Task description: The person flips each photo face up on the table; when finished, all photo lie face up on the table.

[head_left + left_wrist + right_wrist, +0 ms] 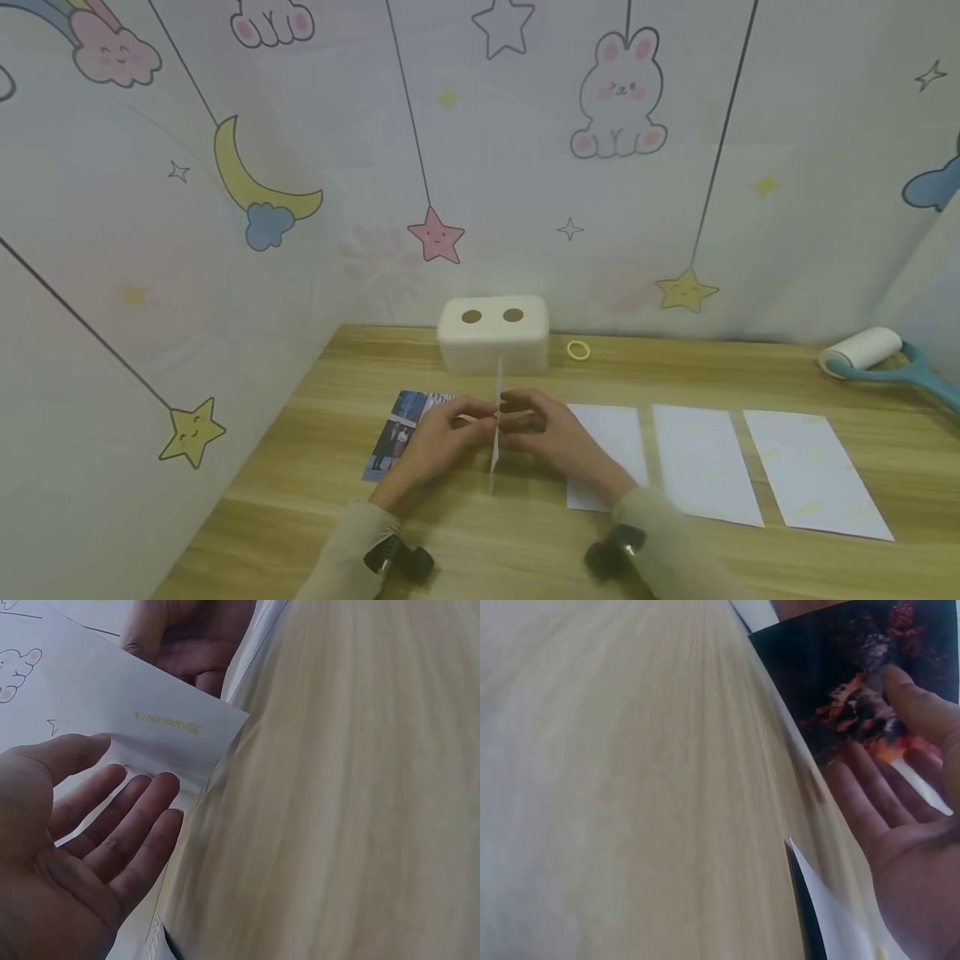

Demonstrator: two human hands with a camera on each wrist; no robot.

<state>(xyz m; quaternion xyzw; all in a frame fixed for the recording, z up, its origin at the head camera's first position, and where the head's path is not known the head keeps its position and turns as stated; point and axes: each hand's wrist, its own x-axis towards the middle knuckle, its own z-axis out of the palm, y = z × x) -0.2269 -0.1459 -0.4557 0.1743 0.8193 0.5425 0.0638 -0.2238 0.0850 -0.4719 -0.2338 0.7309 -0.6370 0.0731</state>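
Between the two hands a photo print stands on edge above the table, seen almost edge-on in the head view. Its white back (150,697), with yellow lettering, faces the left hand (442,437). The dark picture side (855,682), with fiery orange and red parts, faces the right hand (551,433). Loosely bent left fingers (161,791) and thumb lie against or close to the back. On the picture side, the right thumb (907,690) and fingers are spread. A face-up photo (390,437) showing people lies by the left hand, partly covered by it.
Right of the hands lie three white sheets: one partly under the right forearm (607,450), a middle one (708,467) and a far one (817,475). Behind stand a white box with two holes (493,342), a pale yellow ring (578,351) and a blue-handled lint roller (870,352).
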